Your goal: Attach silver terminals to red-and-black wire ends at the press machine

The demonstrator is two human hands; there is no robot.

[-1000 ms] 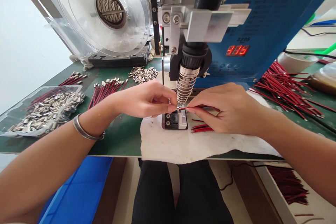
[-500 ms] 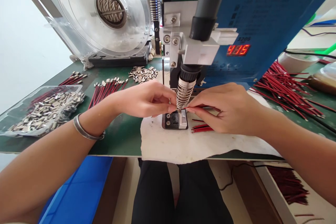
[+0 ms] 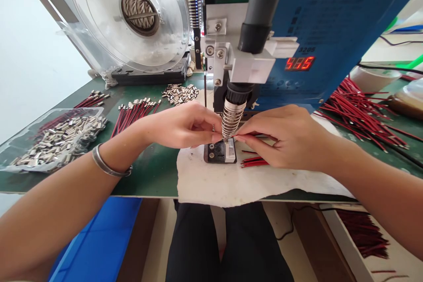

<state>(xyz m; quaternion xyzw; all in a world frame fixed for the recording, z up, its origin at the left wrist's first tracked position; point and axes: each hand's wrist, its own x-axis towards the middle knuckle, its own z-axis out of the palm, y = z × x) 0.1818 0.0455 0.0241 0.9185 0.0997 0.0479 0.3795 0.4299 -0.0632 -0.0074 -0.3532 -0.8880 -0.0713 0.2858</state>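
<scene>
Under the soldering machine's spring-wrapped tip (image 3: 233, 116), my two hands meet from either side. My left hand (image 3: 183, 127) pinches at the tip's left, and whatever its fingertips hold is too small and hidden to make out. From the right, my right hand (image 3: 286, 136) grips a thin red wire (image 3: 235, 136) between thumb and forefinger, its end at the tip. A small black and white fixture (image 3: 230, 151) stands just below. Several red and black wires (image 3: 254, 161) lie beside it, partly under my right hand.
A clear tray of small metal motors (image 3: 62, 141) stands left, near wired motors (image 3: 134, 114) and a loose motor pile (image 3: 180, 94). A red wire heap (image 3: 360, 110) lies right. White cloth (image 3: 211, 187) covers the front; the blue machine (image 3: 317, 17) rises behind.
The soldering machine's head sits very slightly lower than before. Both hands have stayed nearly still, with the same grips.
</scene>
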